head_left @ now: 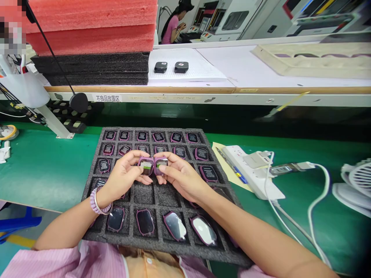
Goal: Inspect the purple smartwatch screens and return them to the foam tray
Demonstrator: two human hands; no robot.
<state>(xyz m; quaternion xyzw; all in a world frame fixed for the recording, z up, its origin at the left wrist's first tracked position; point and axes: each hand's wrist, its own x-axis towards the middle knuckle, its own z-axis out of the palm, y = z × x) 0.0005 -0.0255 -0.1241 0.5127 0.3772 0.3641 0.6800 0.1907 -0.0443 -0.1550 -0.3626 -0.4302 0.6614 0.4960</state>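
My left hand [127,172] pinches a purple-framed smartwatch [146,165] whose lit screen shows text and a green band. Beside it, my right hand [176,172] grips a second purple smartwatch [160,166], its thumb over part of the lit screen. The two watches are held side by side, close together. Below them lies a black foam tray [150,243] divided into square pockets. Watches with text on their screens fill the far rows, while the near row holds watches with dark screens, such as this one [145,222]. Two pockets right under my hands hold nothing; my arms hide others.
On the right are a white power strip [246,166], a pen [232,166] on yellow paper, cables and a small fan [359,177]. Stacked red foam [92,38] and two black devices [181,67] rest on the shelf. A person [174,25] sits beyond.
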